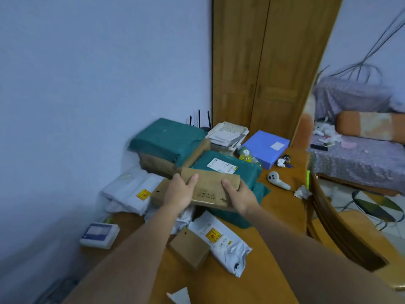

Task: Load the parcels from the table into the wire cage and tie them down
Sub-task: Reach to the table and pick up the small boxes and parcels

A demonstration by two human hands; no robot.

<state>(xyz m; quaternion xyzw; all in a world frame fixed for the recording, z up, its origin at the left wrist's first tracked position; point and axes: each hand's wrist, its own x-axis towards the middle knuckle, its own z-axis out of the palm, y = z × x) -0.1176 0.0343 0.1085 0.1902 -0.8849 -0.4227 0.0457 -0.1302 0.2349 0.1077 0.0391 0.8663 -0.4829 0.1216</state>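
Both hands (210, 194) grip a brown box (210, 189) above crowded, seemingly teal parcels (228, 170).

Beside the brown cardboard box (210, 189), two parcels (168, 139) are teal, the bags (131, 189) left of it white with yellow stickers, the folder (266, 148) right of it blue, and the table (274, 205) under it orange-brown.
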